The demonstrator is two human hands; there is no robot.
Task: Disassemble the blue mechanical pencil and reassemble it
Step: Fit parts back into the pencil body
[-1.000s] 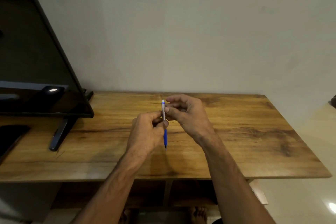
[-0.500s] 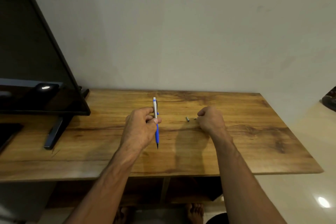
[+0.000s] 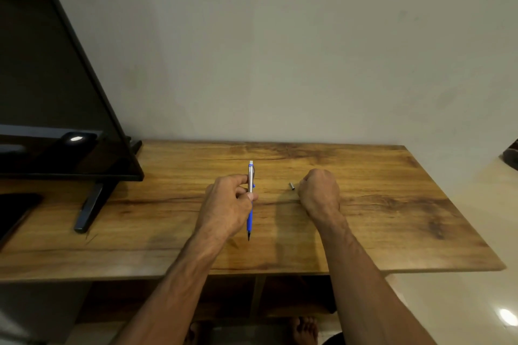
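Note:
The blue mechanical pencil [image 3: 250,216] stands nearly upright over the wooden table [image 3: 392,218], tip down, with its silver upper barrel and a bare white eraser end at the top. My left hand [image 3: 227,204] grips it around the middle between thumb and fingers. A small silver end cap [image 3: 292,186] lies on the table to the right of the pencil. My right hand [image 3: 319,190] rests on the table just right of the cap with its fingers curled under. I see a sliver of table between the cap and the fingers.
A black TV [image 3: 56,92] stands at the left on a slanted foot [image 3: 89,207]. A dark flat object [image 3: 14,210] lies at the far left edge. The wall runs along the back of the table. My feet show below the front edge.
My right hand pulled the silver cap off the pencil's top, moved right and down to the table, and the cap now lies there. My left hand shifted the pencil slightly left.

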